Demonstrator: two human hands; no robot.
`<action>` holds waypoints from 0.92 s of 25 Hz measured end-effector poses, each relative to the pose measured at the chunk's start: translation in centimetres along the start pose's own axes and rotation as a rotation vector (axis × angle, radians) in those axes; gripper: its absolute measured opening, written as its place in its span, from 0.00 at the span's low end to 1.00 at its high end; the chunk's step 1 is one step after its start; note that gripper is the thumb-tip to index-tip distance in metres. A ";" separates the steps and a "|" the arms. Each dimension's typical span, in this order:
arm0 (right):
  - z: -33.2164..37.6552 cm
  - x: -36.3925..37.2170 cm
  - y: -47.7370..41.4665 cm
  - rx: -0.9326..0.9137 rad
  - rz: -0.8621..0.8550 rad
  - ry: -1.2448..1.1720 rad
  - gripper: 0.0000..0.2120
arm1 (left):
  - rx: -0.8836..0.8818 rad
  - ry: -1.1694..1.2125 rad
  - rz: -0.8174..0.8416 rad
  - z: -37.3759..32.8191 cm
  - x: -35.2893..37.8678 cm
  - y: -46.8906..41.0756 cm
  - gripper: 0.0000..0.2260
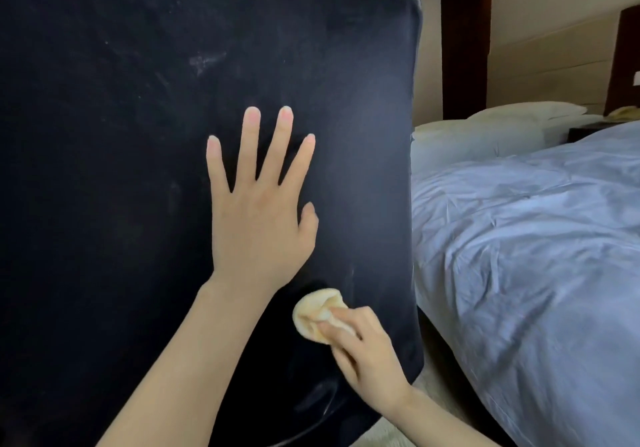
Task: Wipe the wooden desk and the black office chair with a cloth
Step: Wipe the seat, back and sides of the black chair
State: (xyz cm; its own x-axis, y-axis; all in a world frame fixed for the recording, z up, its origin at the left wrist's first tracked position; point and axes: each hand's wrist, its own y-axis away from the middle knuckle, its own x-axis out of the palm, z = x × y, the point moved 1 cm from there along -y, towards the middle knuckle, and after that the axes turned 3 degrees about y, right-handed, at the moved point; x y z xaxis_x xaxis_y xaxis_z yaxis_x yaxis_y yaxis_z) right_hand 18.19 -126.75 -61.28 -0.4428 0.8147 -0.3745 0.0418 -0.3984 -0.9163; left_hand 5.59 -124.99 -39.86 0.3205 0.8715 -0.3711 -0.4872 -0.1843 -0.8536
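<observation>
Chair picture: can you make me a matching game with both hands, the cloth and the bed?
1 left hand
2 right hand
3 cloth
4 bed

A pale yellow, bunched up
B flat on the black chair, fingers spread
C pale covers, right of the chair
D gripping the cloth

Pairs: 1-B, 2-D, 3-A, 4-C

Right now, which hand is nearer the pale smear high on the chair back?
Left: left hand lies flat below the smear; right hand grips the cloth far lower.
</observation>
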 end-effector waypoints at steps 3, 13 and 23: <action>-0.6 -0.7 1.4 -0.132 0.200 0.044 0.19 | 0.043 -0.020 0.040 -0.5 0.5 1.7 0.29; -4.3 -6.7 -6.4 0.564 -0.443 -0.079 0.18 | 0.083 -0.028 0.068 -0.5 1.4 4.1 0.29; 1.1 -0.3 3.2 0.252 -0.033 -0.058 0.16 | 0.060 0.015 0.100 -0.7 1.5 4.2 0.29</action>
State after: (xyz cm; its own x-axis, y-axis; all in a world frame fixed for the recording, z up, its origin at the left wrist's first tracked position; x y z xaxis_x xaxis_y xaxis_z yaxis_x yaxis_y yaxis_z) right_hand 17.48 -128.71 -63.96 -0.4913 0.8062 -0.3295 -0.1944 -0.4703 -0.8608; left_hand 4.57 -124.76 -44.21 0.2799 0.8430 -0.4593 -0.5648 -0.2423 -0.7889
